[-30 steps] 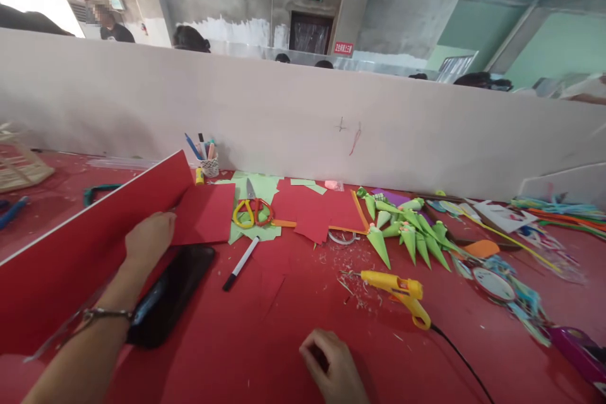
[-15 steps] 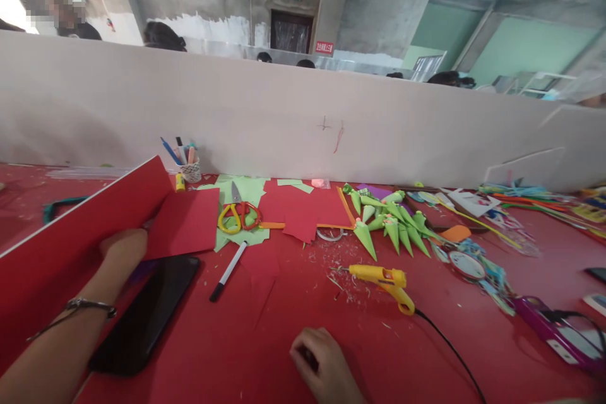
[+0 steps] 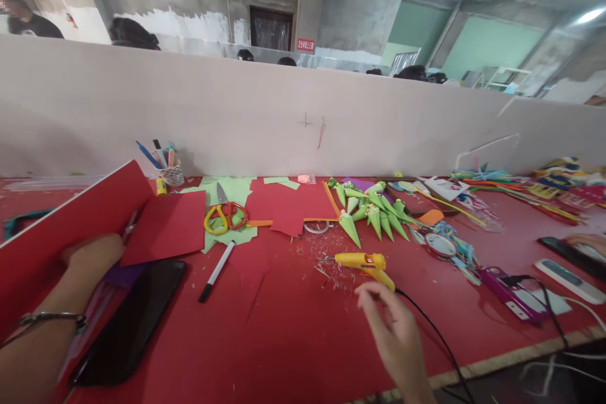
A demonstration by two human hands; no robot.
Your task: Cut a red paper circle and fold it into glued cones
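My left hand [image 3: 95,254] is at the left, against the inner face of a tilted red board [image 3: 99,205]. Its fingers are hidden, so their grip cannot be made out. Beside it lie a red paper sheet [image 3: 165,227], a bit of purple material [image 3: 124,273] and a black phone-like slab [image 3: 135,322]. My right hand [image 3: 391,328] hovers over the red table just below a yellow hot glue gun [image 3: 362,261]. Its fingers are loosely bent and apart, with nothing in them. The glue gun lies on its side, its black cord running toward the front edge.
Scissors [image 3: 227,214] rest on green paper [image 3: 237,189]; a marker [image 3: 216,271] lies nearby. Green paper cones [image 3: 374,211] are piled behind the glue gun. A pen cup [image 3: 171,172] stands by the white partition [image 3: 246,113]. A purple power strip [image 3: 511,297] and another person's hand [image 3: 587,243] are at right.
My right hand has moved right and up toward the glue gun, and its fingers have opened from a curl. The view has turned right; my left hand stays by the red board.
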